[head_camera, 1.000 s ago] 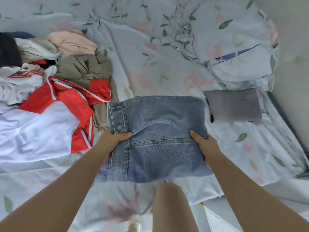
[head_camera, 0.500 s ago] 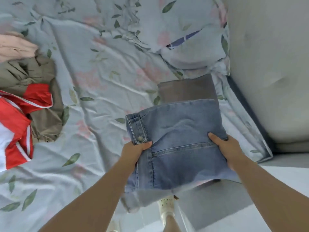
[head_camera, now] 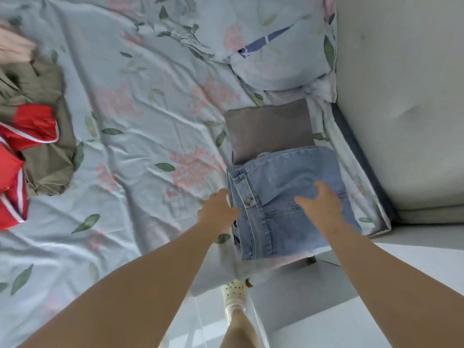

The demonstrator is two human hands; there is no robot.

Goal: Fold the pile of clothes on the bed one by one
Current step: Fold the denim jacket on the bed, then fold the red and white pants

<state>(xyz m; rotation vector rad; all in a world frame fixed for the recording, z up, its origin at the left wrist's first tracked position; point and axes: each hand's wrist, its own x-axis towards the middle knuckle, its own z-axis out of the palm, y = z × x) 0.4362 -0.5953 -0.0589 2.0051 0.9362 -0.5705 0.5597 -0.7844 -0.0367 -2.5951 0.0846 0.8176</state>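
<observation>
The folded blue denim garment (head_camera: 288,187) lies at the bed's right corner, its far edge overlapping a folded grey garment (head_camera: 268,126). My left hand (head_camera: 216,209) is at the denim's left edge beside the button placket, fingers relaxed; whether it grips the cloth is unclear. My right hand (head_camera: 319,204) hovers over or rests on the denim's middle with fingers spread and loose. The unfolded pile sits at the far left: a red and white shirt (head_camera: 22,136), an olive garment (head_camera: 42,96) and a pink one (head_camera: 12,46).
The floral bed sheet (head_camera: 140,116) is wrinkled across the middle. A pillow (head_camera: 281,56) in the same print lies beyond the grey garment. A pale padded wall (head_camera: 401,96) bounds the bed on the right. The floor and my foot (head_camera: 234,295) show below the bed's edge.
The denim has been carried right and set down by the grey garment. Both hands have loosened from its sides; the right hand now lies over its top. The view swung right.
</observation>
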